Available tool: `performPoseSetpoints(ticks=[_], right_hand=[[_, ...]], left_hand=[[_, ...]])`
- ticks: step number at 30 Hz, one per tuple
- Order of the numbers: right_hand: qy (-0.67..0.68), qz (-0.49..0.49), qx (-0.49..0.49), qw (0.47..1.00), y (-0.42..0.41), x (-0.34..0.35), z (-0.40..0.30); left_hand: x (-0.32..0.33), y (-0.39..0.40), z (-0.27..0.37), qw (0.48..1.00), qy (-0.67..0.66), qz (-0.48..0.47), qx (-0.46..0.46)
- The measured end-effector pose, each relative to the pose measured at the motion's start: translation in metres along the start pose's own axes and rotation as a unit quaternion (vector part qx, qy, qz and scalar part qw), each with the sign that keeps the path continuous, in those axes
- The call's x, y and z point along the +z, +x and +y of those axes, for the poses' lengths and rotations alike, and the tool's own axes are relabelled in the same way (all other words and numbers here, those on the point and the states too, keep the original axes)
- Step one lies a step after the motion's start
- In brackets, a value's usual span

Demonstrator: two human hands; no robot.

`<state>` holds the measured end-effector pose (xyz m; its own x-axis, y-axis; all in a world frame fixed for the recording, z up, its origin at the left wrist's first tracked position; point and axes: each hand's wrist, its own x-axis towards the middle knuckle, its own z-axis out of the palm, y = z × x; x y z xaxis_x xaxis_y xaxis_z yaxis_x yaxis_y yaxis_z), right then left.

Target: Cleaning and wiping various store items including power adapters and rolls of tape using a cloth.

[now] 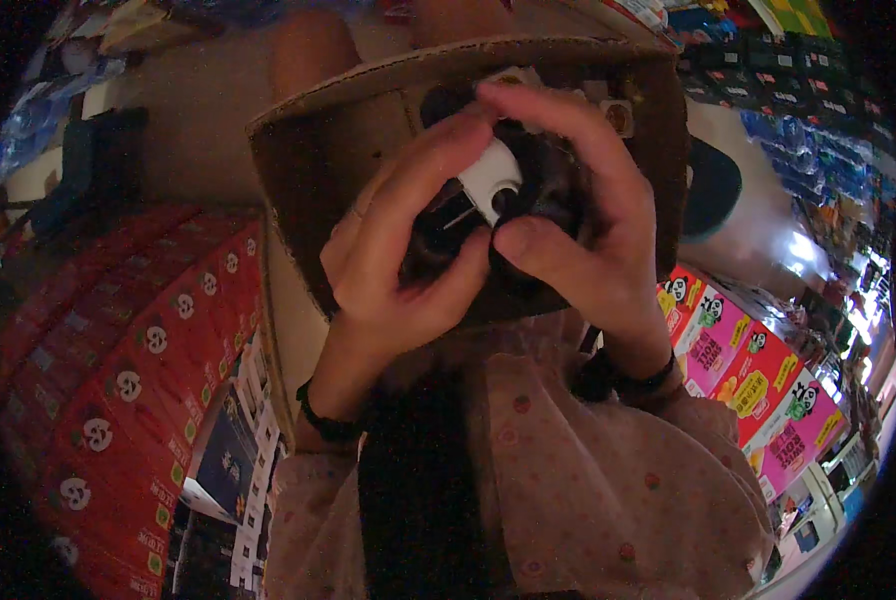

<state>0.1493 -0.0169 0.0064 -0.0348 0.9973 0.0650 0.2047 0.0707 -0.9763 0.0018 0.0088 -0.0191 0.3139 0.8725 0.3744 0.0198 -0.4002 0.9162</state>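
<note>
Above an open cardboard box (pixel 463 315), my left hand (pixel 406 232) and my right hand (pixel 605 195) curl towards each other around a small white rounded object (pixel 491 171). Its lower end has a dark round opening or part; what it is exactly cannot be made out. Left fingertips rest at its upper edge, with the left thumb close to its lower end. The right thumb lies beside the dark part, and the right fingertips meet the left ones at the top. A thin pale strip (pixel 459 218) shows below it. Dark contents behind my hands are mostly hidden.
Red cartons (pixel 147 337) are stacked at the left. Pink and red snack boxes (pixel 755 367) stand at the right, with dark packages (pixel 778 67) farther up. A dark rounded seat (pixel 710 187) is just beyond the box's right side.
</note>
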Motion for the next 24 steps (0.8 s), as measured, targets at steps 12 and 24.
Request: performPoseSetpoints(ticks=[12, 24], right_hand=[[0.116, 0.022, 0.038, 0.992, 0.005, -0.004, -0.002], [0.085, 0.029, 0.107, 0.99, 0.004, 0.005, -0.018]], left_hand=[[-0.005, 0.012, 0.006, 0.994, 0.071, -0.058, 0.056], [0.004, -0.003, -0.005, 0.988, -0.155, -0.011, 0.009]])
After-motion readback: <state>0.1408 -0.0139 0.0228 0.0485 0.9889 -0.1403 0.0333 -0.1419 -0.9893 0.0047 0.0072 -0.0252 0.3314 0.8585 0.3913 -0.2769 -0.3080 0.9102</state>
